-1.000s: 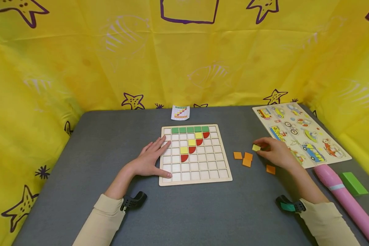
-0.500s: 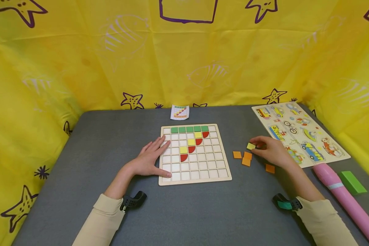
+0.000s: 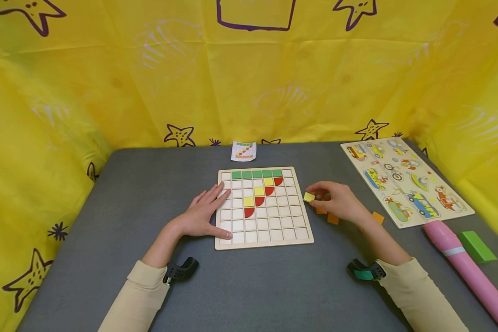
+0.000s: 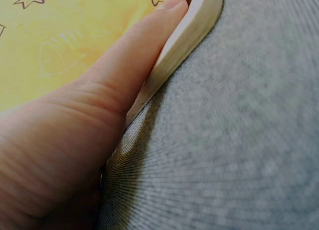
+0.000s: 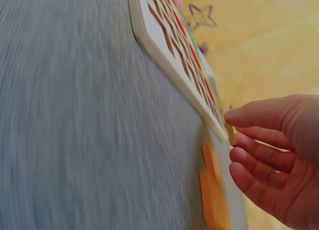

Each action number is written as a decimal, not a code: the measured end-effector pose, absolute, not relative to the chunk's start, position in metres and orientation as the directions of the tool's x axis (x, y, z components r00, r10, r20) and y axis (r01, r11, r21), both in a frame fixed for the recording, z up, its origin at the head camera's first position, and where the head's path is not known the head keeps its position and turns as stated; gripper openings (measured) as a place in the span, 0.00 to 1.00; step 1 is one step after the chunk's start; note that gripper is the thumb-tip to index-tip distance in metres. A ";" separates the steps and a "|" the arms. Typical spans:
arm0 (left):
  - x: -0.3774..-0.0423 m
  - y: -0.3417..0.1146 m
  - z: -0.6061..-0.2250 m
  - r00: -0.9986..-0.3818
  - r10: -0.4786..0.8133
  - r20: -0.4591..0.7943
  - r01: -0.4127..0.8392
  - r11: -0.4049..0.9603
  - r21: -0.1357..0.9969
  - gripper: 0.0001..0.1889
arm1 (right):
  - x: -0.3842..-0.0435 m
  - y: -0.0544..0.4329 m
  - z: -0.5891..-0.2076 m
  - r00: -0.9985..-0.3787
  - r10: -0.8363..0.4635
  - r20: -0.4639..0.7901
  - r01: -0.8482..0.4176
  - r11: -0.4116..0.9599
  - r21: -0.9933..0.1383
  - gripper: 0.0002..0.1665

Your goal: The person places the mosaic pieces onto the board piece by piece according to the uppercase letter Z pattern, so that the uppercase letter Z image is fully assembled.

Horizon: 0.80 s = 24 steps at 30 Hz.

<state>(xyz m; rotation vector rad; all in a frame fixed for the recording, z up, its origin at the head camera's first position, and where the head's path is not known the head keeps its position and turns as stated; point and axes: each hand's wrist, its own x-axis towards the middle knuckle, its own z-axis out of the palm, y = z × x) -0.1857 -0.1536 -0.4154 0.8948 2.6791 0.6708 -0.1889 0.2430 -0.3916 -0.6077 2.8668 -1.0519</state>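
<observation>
Grey tbl (image 3: pixel 249 299) is filling the lower view, matte & fine-textured in both wrist cams. Yellow cloth (image 3: pixel 120 87) is hanging behind & along both sides, w/ purple-outlined starfish & pale fish, a few creases running across.

Wooden grid board (image 3: pixel 274 224) is lying flat mid-tbl, bearing 5 green tiles (image 3: pixel 257 174) up top, plus 3 yellow tiles (image 3: pixel 259 191) & 4 red quarter-rounds (image 3: pixel 259 201) stepping diagonally down-left.

L hand (image 3: pixel 203 214) is resting on the board's left edge, fingers spread & relaxed, grasping nothing; thumb is lying over the near-left corner. R hand (image 3: pixel 336 201) is pinching a small yellow pc (image 3: pixel 309 197) btwn thumb & fingertips, just outside the board's right edge. Orange tiles (image 3: pixel 333 219) are lying under/near that hand, partly hidden; another orange pc (image 3: pixel 378 218) is sitting by the R wrist.

Printed card (image 3: pixel 244 151) is lying at tbl's far edge, behind the board. Far right: vehicle puzzle (image 3: pixel 433 186) is lying at an angle, w/ pink tube-like obj (image 3: pixel 469 274) & green block (image 3: pixel 477 246) sitting nearer.
</observation>
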 end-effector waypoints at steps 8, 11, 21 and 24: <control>-0.186 -0.154 -0.417 -0.785 0.615 -0.078 0.508 0.710 0.488 0.62 | -0.189 0.201 -0.389 -0.882 -0.461 0.096 -0.408 0.645 -0.646 0.18; -0.187 -0.154 -0.418 -0.785 0.614 -0.079 0.506 0.710 0.489 0.62 | -0.189 0.185 -0.389 -0.866 -0.490 0.094 -0.424 0.623 -0.657 0.18; -0.187 -0.154 -0.417 -0.783 0.617 -0.079 0.509 0.708 0.489 0.61 | -0.187 0.137 -0.394 -0.805 -0.583 0.107 -0.502 0.574 -0.647 0.16; -0.187 -0.154 -0.416 -0.782 0.618 -0.081 0.507 0.707 0.492 0.61 | -0.186 0.125 -0.393 -0.786 -0.610 0.103 -0.524 0.568 -0.635 0.16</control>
